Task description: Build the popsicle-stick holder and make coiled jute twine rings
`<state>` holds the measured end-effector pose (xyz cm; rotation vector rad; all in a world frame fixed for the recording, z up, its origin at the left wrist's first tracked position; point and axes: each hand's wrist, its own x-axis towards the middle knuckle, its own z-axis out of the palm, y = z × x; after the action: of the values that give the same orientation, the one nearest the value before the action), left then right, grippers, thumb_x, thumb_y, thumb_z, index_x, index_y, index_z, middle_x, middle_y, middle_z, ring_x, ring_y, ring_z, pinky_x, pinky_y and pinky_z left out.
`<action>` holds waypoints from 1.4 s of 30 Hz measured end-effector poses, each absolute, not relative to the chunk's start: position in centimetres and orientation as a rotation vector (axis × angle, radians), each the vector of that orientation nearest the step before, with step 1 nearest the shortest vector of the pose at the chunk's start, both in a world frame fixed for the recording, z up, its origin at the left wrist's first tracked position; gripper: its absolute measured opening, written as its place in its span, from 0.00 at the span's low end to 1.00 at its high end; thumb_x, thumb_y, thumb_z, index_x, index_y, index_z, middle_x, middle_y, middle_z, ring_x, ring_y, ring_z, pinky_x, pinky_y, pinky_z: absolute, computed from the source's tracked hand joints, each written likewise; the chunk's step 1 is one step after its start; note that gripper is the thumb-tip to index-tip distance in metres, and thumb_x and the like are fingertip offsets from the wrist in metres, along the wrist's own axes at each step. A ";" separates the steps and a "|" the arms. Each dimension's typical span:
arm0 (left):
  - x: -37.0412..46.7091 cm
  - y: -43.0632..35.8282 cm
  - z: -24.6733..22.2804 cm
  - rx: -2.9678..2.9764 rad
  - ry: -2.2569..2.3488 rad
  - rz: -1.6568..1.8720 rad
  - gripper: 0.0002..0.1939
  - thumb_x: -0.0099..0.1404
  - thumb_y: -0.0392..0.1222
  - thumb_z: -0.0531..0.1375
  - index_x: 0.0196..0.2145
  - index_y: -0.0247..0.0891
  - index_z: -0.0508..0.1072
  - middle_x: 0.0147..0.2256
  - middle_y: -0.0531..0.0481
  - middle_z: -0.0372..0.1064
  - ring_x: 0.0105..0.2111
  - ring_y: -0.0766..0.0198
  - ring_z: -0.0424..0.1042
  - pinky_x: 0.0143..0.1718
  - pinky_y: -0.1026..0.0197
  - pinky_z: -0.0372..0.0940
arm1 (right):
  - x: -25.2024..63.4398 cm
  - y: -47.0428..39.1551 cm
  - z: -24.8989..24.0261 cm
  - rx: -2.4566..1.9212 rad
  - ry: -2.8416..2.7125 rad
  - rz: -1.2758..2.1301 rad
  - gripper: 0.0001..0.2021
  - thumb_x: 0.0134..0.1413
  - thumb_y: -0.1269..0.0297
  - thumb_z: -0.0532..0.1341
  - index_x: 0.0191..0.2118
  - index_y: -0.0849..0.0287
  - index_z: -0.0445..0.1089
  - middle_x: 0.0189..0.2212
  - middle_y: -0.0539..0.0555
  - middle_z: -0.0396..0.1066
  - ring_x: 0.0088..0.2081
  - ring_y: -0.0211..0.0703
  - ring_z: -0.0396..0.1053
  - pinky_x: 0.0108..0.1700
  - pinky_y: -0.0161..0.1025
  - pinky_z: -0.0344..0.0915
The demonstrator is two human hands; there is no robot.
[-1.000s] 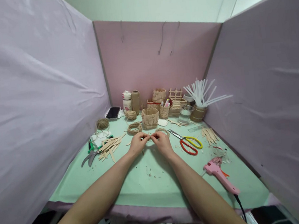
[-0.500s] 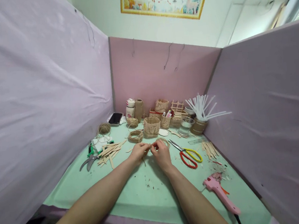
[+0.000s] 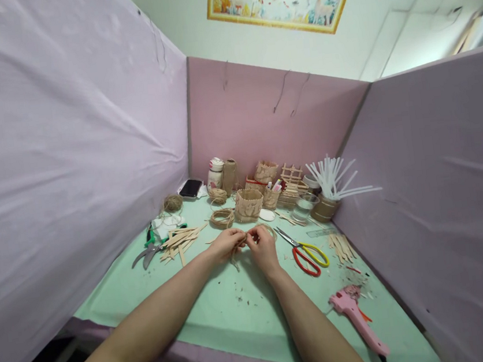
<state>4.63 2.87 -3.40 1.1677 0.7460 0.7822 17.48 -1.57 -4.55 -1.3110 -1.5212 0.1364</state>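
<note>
My left hand (image 3: 228, 244) and my right hand (image 3: 263, 249) meet at the middle of the table, fingers pinched together on a thin length of brown twine (image 3: 235, 262). One end of the twine dangles below my left fingers; the rest is mostly covered by the hands. Partly behind my right hand lies a pale ring-shaped thing (image 3: 272, 231). A coil of twine (image 3: 222, 218) and a woven-looking tan basket (image 3: 248, 205) stand just beyond the hands. To the right rest scissors (image 3: 304, 249) with one red and one yellow handle, blades pointing away from me.
Wooden sticks (image 3: 183, 241) and pruning shears (image 3: 147, 254) lie on the left. At front right is a pink glue gun (image 3: 357, 319) with its cord. White glue sticks (image 3: 331, 178) stand in a brown pot (image 3: 324, 209). Fabric partitions (image 3: 277, 113) enclose the table.
The view has shifted slightly, so the scene sits a little further right. Both hands keep their pinch near each other; more of the dangling twine shows below my left hand.
</note>
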 end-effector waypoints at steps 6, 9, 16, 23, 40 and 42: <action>4.3 2.8 -3.1 1.522 0.901 0.763 0.14 0.54 0.49 0.60 0.21 0.37 0.66 0.13 0.59 0.50 0.14 0.73 0.48 0.16 0.66 0.41 | 17.7 -1.4 -4.5 -1.338 -1.428 0.296 0.06 0.49 0.63 0.56 0.26 0.58 0.66 0.25 0.52 0.67 0.30 0.41 0.64 0.34 0.38 0.60; 4.4 3.0 -3.1 1.447 0.923 0.770 0.11 0.53 0.46 0.59 0.21 0.36 0.65 0.16 0.58 0.53 0.15 0.74 0.48 0.16 0.66 0.39 | 17.6 -1.4 -4.4 -1.304 -1.408 0.358 0.07 0.49 0.63 0.56 0.27 0.59 0.66 0.25 0.52 0.68 0.29 0.41 0.64 0.34 0.37 0.61; 4.5 3.1 -3.1 1.316 0.825 0.756 0.10 0.53 0.45 0.58 0.22 0.36 0.65 0.20 0.57 0.58 0.16 0.74 0.47 0.18 0.67 0.44 | 17.7 -1.2 -4.5 -1.263 -1.328 0.507 0.09 0.49 0.59 0.57 0.29 0.59 0.68 0.26 0.52 0.71 0.29 0.40 0.66 0.34 0.36 0.63; 4.6 2.4 -3.2 1.973 0.937 1.085 0.12 0.60 0.43 0.54 0.28 0.35 0.74 0.27 0.50 0.71 0.29 0.64 0.65 0.33 0.62 0.58 | 18.2 -1.4 -4.2 -1.319 -1.388 0.397 0.08 0.50 0.60 0.57 0.28 0.59 0.69 0.27 0.53 0.70 0.31 0.42 0.66 0.36 0.38 0.63; 4.9 2.4 -3.1 1.960 1.003 0.984 0.09 0.56 0.40 0.56 0.22 0.36 0.73 0.22 0.50 0.70 0.25 0.64 0.65 0.30 0.62 0.57 | 18.5 -0.8 -5.6 -1.455 -1.505 0.061 0.06 0.55 0.64 0.52 0.30 0.58 0.63 0.30 0.53 0.65 0.34 0.43 0.61 0.39 0.40 0.57; 4.9 2.3 -3.0 1.952 0.978 0.968 0.09 0.56 0.40 0.57 0.23 0.36 0.73 0.22 0.50 0.70 0.25 0.65 0.65 0.30 0.62 0.58 | 18.6 -0.6 -5.7 -1.463 -1.474 0.061 0.07 0.54 0.63 0.52 0.29 0.58 0.63 0.30 0.53 0.65 0.34 0.44 0.61 0.39 0.41 0.58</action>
<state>4.93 2.32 -3.02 1.9516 0.9782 0.9680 18.65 -0.64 -5.69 -1.4634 -1.4735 0.0611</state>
